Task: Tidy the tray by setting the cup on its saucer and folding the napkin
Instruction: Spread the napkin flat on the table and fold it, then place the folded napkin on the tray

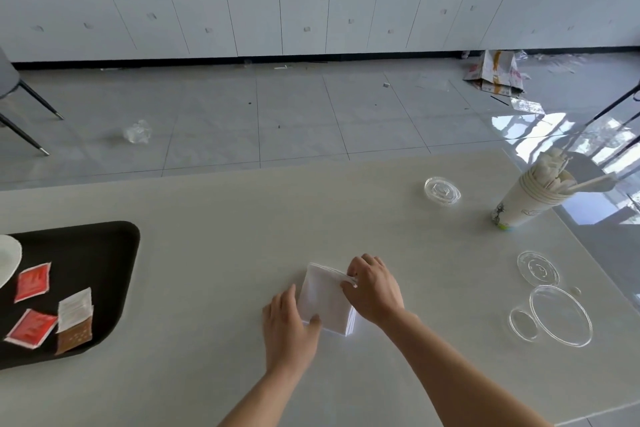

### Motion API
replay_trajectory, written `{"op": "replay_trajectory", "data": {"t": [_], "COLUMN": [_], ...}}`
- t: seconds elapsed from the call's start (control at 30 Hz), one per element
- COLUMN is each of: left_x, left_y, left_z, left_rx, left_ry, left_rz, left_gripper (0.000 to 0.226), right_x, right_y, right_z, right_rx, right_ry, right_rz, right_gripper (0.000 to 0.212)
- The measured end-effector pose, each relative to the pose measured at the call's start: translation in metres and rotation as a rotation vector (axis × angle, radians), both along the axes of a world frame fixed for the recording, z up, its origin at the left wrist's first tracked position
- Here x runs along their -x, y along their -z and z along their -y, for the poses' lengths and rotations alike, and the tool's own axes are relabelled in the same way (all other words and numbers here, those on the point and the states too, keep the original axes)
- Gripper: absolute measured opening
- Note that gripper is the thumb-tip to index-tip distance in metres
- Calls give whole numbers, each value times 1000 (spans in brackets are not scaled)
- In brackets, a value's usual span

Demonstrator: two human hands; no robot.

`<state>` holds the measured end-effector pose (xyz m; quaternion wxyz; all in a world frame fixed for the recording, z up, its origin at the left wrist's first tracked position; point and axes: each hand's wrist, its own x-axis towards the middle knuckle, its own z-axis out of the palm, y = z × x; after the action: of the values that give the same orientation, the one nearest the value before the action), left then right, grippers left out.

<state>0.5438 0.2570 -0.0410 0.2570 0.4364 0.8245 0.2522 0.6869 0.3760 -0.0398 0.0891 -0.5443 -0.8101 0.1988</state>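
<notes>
**Count of things in my view**

I count one black tray (104, 253), two red sachets (33, 282), one brown-and-white sachet (74, 321), one white plate (8, 260), one white napkin (325, 302), four clear lids (442, 190) and one stack of paper cups (530, 201).

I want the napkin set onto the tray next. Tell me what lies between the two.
Nothing visible does: the table between the napkin and the tray is bare. On the tray itself, two red sachets and a white-and-brown sachet lie toward the near side; its far right corner is free.
</notes>
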Motion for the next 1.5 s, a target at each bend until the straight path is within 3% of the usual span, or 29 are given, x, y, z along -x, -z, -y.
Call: {"op": "replay_trajectory", "data": {"t": [0.27, 0.37, 0.57, 0.67, 0.83, 0.93, 1.03, 1.27, 1.37, 1.5], "left_x": [11, 15, 14, 20, 44, 62, 78, 115, 136, 167], "left_y": [-10, -13, -20, -21, -28, -29, -31, -42, -46, -49], "left_z": [-7, 1, 20, 26, 37, 45, 55, 78, 90, 103], "left_rx": [12, -3, -118, -147, -73, -140, -216, -233, -264, -328], "left_ry": [-80, -124, -349, -414, -362, -392, -446, -489, -500, -555], "left_rz": [245, 337, 680, 769, 1168, 1192, 1045, 687, 592, 660], "left_gripper": [64, 64, 102, 90, 53, 33, 13, 10, 11, 8], "right_x": [2, 7, 34, 50, 70, 74, 80, 118, 142, 175], "right_y": [-11, -21, -40, -44, -46, -45, -42, -44, -52, -59], "right_z": [18, 24, 49, 60, 73, 78, 84, 99, 106, 117], "right_rx": [211, 406, 594, 681, 824, 811, 785, 527, 505, 537], "right_ry": [92, 294, 497, 535, 585, 551, 452, 141, 89, 72], "right_rz": [-72, -347, -904, -1122, -1323, -1271, -1085, -607, -589, -645], "right_gripper": [18, 15, 15, 18, 19, 15, 34, 27, 27, 30]}}
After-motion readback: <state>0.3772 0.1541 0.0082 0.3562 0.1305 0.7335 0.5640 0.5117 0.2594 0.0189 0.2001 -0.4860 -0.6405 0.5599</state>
